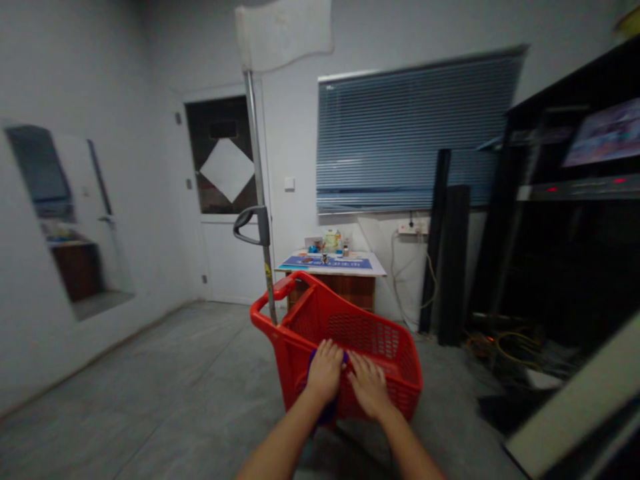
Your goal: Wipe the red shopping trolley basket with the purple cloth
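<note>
A red plastic shopping cart (295, 347) with perforated basket walls stands in front of me. My left hand (325, 372) is closed on a purple cloth (329, 413) and presses it against the near side wall, close to the upper rim. Part of the cloth hangs below the hand, and the palm hides the rest. To its right, my right hand (370, 385) holds the same rim, its fingers laid over the edge and its thumb toward the outside. A metal pole (255, 133) with a grey grip (253, 227) and a pale flag (286, 33) rises from the cart's handle end.
Behind the cart stands a small table (377, 267) with bottles and small items on it. A black rack (543, 267) with a lit screen (605, 137) is at the right, loose cables (517, 347) below it. A pale slanted panel (575, 393) fills the lower right. A mirror (75, 253) hangs left.
</note>
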`<action>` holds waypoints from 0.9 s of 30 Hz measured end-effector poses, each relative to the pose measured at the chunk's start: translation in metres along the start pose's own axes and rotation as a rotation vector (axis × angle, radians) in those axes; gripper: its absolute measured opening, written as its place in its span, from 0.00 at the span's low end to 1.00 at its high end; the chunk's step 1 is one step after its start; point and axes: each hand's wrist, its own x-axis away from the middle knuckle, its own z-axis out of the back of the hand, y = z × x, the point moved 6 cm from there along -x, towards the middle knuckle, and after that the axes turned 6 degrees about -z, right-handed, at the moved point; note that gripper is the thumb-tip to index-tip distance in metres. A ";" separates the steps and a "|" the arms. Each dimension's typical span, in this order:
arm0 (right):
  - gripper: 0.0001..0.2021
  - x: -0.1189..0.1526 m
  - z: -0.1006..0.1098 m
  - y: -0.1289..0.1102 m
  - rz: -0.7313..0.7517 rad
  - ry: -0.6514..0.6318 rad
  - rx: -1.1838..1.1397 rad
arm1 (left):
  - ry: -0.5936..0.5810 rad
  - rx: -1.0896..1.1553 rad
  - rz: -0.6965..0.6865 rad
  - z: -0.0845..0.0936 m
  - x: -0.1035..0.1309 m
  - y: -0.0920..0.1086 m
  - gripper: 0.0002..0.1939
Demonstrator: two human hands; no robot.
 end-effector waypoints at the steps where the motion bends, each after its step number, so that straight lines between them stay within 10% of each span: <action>1: 0.27 0.000 0.000 0.000 0.003 0.003 0.000 | -0.007 0.011 -0.029 -0.001 -0.001 0.001 0.14; 27: 0.28 0.008 0.000 0.011 -0.035 0.016 0.045 | -0.053 0.043 0.012 0.000 -0.001 -0.024 0.15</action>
